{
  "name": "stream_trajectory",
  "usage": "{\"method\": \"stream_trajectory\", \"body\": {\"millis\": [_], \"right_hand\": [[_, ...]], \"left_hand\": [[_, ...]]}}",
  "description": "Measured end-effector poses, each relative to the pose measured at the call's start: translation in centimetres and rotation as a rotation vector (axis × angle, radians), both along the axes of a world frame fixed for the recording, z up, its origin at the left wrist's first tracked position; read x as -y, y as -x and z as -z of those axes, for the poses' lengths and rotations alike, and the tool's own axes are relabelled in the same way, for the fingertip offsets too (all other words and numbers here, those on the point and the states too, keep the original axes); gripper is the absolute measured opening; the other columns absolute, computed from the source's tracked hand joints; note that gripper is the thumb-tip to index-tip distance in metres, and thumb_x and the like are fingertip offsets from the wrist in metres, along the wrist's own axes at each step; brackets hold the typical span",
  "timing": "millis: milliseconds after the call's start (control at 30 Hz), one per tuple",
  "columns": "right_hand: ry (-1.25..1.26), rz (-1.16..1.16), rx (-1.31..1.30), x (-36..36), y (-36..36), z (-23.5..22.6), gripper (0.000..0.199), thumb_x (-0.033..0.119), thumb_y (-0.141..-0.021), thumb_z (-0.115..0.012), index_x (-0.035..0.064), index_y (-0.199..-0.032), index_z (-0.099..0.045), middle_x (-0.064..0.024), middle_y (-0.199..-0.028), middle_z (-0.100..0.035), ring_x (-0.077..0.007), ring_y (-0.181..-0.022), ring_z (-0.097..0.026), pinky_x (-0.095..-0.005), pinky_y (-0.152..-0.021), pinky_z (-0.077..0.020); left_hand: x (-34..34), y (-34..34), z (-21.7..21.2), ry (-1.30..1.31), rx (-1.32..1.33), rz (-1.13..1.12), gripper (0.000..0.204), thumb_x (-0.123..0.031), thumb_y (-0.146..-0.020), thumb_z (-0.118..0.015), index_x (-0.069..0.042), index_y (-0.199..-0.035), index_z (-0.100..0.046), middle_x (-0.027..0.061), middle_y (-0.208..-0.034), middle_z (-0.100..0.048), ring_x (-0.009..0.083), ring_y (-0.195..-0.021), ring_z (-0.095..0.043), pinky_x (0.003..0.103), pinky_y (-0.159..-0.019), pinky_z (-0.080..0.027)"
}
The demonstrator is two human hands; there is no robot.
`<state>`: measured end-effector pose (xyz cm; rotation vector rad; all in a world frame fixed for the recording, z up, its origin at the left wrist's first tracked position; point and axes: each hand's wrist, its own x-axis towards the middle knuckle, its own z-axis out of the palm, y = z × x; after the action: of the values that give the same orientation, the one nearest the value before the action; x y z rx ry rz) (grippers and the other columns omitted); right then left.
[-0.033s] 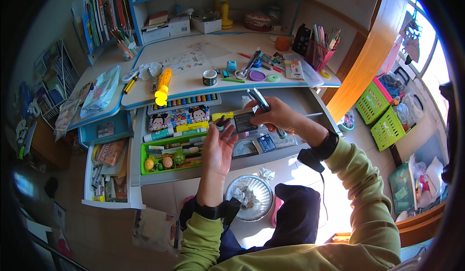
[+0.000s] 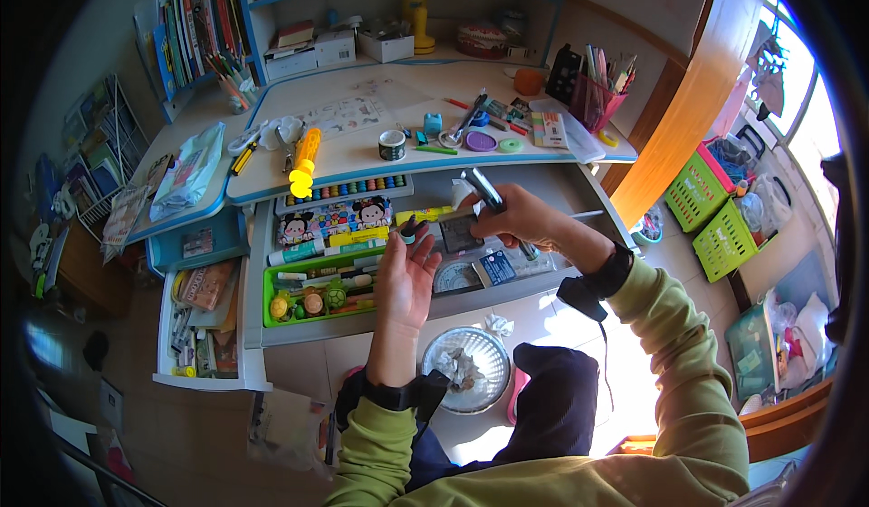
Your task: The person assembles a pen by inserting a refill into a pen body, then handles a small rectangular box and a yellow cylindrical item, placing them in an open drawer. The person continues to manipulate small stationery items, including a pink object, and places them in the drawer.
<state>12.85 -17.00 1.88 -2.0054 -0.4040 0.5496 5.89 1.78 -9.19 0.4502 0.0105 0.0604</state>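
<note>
My right hand (image 2: 520,222) is closed around a slim dark tool (image 2: 486,192) with a silvery tip, held over the open desk drawer (image 2: 543,267). My left hand (image 2: 405,276) is raised palm-up just to its left, and its fingertips pinch a small dark round cap (image 2: 409,230). A grey square piece (image 2: 458,234) shows between the two hands; I cannot tell which hand holds it. Under the hands in the drawer lie a protractor (image 2: 455,276) and a blue card (image 2: 497,268).
A green tray (image 2: 272,301) of pens and small round toys fills the drawer's left side, behind it marker boxes (image 2: 333,217). The desk top (image 2: 362,149) carries a tape roll (image 2: 392,144), a yellow tube (image 2: 304,158) and a pink pen cup (image 2: 596,100). A wastebasket (image 2: 433,373) stands at my knees.
</note>
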Motion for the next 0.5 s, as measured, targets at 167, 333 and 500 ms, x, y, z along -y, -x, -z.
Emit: {"method": "stream_trajectory", "body": {"millis": [167, 333, 500], "right_hand": [[0.225, -0.199, -0.049, 0.0, -0.8, 2.8, 0.044, 0.009, -0.078, -0.077, 0.0048, -0.119, -0.063, -0.0014, -0.074, -0.063, -0.0068, -0.051, -0.052, -0.0219, -0.045, -0.043], [0.174, -0.19, 0.014, -0.3, -0.7, 4.0, 0.032, 0.012, -0.08, -0.075, 0.0071, -0.11, -0.069, 0.0006, -0.081, -0.066, -0.0061, -0.056, -0.054, -0.0213, -0.046, -0.0445], [0.142, -0.217, 0.346, 0.2, -0.1, 2.6, 0.024, 0.014, -0.084, -0.073, 0.0072, -0.107, -0.072, -0.0016, -0.079, -0.068, -0.0075, -0.06, -0.057, -0.0249, -0.051, -0.0463]], "left_hand": [[-0.8, -0.3, 0.3, 0.102, 0.17, 0.084, 0.033, -0.027, -0.102, -0.051, -0.004, -0.125, -0.055, 0.0091, -0.113, -0.063, 0.0143, -0.097, -0.062, 0.027, -0.08, -0.052], [-0.8, -0.2, -0.1, 0.122, 0.165, 0.089, 0.031, -0.026, -0.101, -0.053, -0.004, -0.123, -0.057, 0.0098, -0.109, -0.065, 0.0136, -0.094, -0.065, 0.026, -0.077, -0.056], [-0.7, 0.1, -0.3, 0.138, 0.179, 0.118, 0.032, -0.021, -0.102, -0.052, -0.001, -0.127, -0.053, 0.0114, -0.111, -0.063, 0.0157, -0.098, -0.061, 0.025, -0.077, -0.053]]}}
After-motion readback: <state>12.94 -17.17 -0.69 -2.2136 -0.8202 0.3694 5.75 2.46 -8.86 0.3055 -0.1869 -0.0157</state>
